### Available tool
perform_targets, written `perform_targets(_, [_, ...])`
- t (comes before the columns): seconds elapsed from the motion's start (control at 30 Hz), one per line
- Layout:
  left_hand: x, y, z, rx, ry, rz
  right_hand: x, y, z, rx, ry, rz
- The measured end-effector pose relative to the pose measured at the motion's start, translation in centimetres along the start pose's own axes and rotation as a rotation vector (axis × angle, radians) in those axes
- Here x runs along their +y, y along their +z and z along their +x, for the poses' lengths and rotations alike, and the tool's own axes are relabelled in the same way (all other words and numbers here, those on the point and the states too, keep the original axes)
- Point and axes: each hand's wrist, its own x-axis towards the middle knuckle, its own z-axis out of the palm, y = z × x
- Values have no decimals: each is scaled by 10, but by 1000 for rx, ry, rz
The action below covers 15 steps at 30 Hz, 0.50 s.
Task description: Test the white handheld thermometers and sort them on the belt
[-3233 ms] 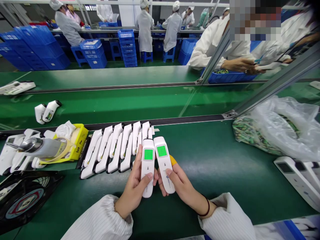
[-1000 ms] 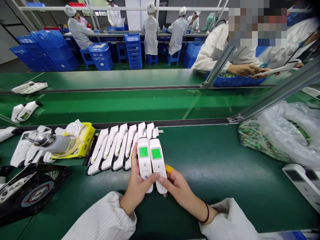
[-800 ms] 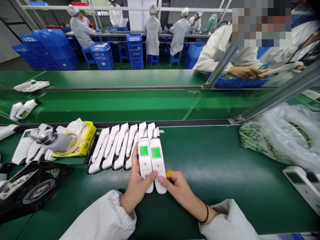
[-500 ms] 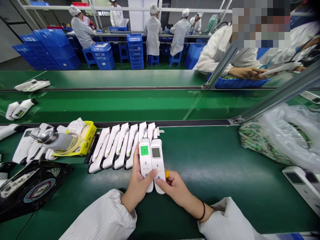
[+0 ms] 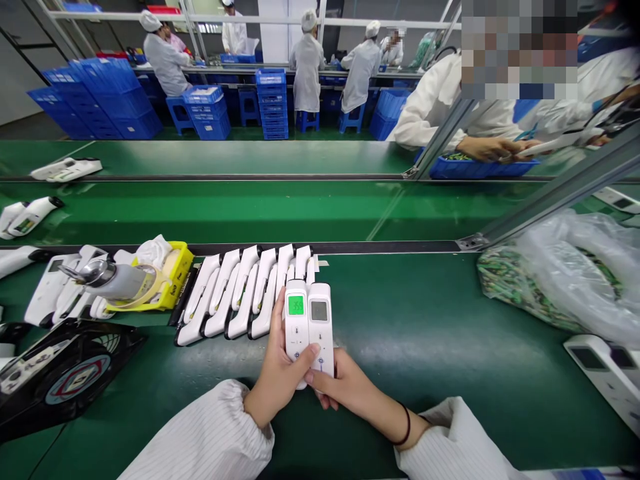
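Two white handheld thermometers are held side by side over the green table. The left thermometer (image 5: 297, 333) has a lit green display with digits; the right thermometer (image 5: 321, 327) shows a grey, unlit one. My left hand (image 5: 286, 373) wraps round them from the left, its thumb across onto the right device. My right hand (image 5: 345, 383) grips the lower end of the right thermometer, thumb on its front and fingertips showing beneath. Just behind, a row of several white thermometers (image 5: 240, 293) lies on the table.
A yellow basket (image 5: 175, 283) and a metal bottle (image 5: 113, 280) stand left, behind a black fan (image 5: 75, 380). At right are a plastic bag of green parts (image 5: 545, 280) and more devices (image 5: 600, 373). A metal post (image 5: 540, 180) slants beyond; co-workers sit across the belt (image 5: 250, 207).
Both held thermometers have shifted slightly right and stand more upright. The yellow piece by my right hand is no longer visible. The devices on the belt at far left have moved left.
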Motion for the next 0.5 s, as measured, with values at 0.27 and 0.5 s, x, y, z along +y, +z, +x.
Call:
perform_targets(0.27, [1,2,-2,-4,5,2,3,1,0,-2,-67,28])
perform_targets(0.5, [2,2,-3,-9,10,33,-2,4,-1,12,-96,72])
